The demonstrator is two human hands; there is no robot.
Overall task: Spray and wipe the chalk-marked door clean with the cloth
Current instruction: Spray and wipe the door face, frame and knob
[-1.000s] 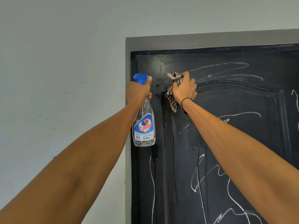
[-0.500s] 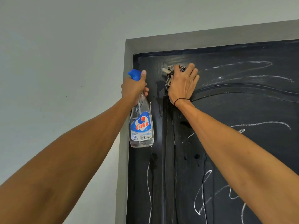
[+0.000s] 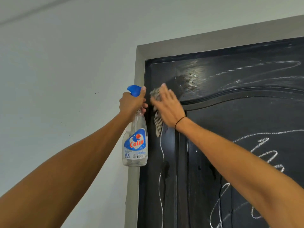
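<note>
A black panelled door (image 3: 238, 122) carries white chalk scribbles across its top, right and lower parts. Its upper left corner looks wet and shiny. My right hand (image 3: 167, 107) presses a striped cloth (image 3: 158, 122) against the door's left stile, fingers spread over it; the hand is motion-blurred and one end of the cloth hangs below it. My left hand (image 3: 132, 102) grips the neck of a clear spray bottle (image 3: 135, 145) with a blue trigger head and a blue label, held upright over the door frame just left of the cloth.
A grey door frame (image 3: 139, 66) borders the door on the left and top. A pale wall (image 3: 65, 79) with a few small dark specks fills the left side. Dark drips run down the stile below the cloth.
My right hand has slid the cloth down and left from the top rail onto the left stile, leaving a wet shiny patch above. The bottle hand has hardly moved.
</note>
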